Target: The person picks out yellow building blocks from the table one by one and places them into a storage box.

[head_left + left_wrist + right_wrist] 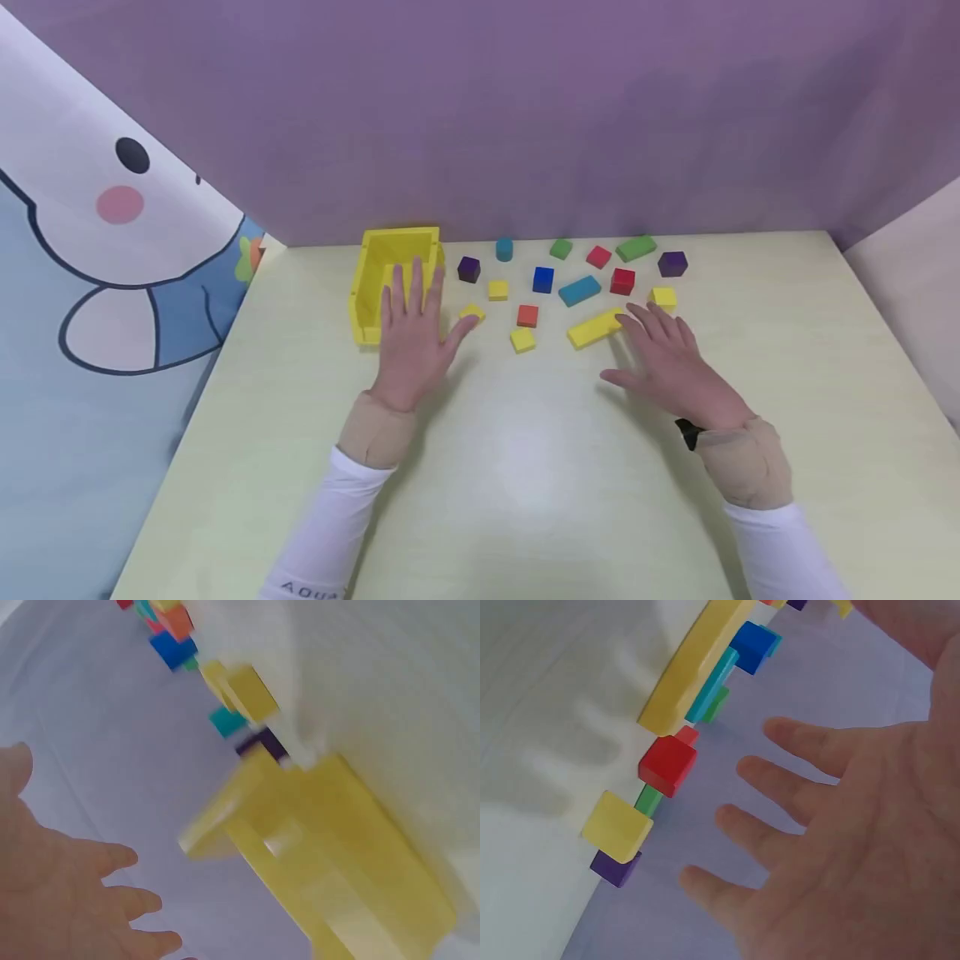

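Observation:
In the head view my left hand spreads its fingers over the near right part of a yellow bin, holding nothing. A yellow block shows just past its thumb. My right hand hovers palm down with fingers extended, its fingertips close to the right end of a long yellow block. Beyond those fingertips lie a yellow cube and a red cube. In the right wrist view the palm and fingers are bare, with the blocks lined up beyond them.
More blocks lie scattered toward the back: a blue cube, a teal block, an orange block, a purple block and a green block. A purple wall rises behind the pale table. A cartoon-printed cloth hangs at left.

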Demonstrator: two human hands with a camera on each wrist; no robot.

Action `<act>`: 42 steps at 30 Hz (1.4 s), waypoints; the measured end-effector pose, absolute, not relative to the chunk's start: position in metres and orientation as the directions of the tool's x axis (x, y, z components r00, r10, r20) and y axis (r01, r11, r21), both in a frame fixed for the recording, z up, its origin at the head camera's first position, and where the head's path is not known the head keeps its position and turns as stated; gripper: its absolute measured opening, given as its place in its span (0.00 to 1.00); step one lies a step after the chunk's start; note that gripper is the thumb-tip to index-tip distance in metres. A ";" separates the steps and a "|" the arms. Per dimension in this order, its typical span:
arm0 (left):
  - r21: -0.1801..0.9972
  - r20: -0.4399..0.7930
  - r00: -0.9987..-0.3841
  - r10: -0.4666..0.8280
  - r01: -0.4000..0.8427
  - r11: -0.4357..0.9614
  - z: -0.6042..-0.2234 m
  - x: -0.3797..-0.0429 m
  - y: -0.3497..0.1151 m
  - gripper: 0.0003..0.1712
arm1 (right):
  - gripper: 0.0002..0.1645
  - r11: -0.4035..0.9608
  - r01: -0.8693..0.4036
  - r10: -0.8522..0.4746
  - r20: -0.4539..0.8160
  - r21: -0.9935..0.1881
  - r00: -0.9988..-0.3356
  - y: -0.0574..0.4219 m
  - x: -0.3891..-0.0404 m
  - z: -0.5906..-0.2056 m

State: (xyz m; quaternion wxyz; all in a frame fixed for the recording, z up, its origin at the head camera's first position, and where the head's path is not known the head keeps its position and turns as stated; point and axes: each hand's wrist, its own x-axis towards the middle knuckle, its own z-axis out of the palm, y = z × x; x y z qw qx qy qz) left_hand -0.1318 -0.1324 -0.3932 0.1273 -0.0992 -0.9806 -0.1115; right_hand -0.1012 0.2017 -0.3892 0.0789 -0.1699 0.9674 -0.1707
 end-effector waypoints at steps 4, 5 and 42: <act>0.222 0.262 -0.958 0.116 0.176 0.959 -0.395 -0.138 -0.156 0.46 | 0.46 0.874 -0.336 -0.384 -0.077 -0.350 -0.920 0.199 -0.104 -0.395; 0.229 0.246 -0.964 0.104 0.162 0.960 -0.395 -0.139 -0.161 0.46 | 0.44 0.871 -0.342 -0.391 -0.077 -0.352 -0.917 0.198 -0.104 -0.396; 0.475 0.108 -0.987 -0.120 -0.055 0.878 -0.412 -0.166 -0.236 0.17 | 0.27 0.852 -0.440 -0.460 -0.003 -0.282 -0.888 0.182 -0.142 -0.413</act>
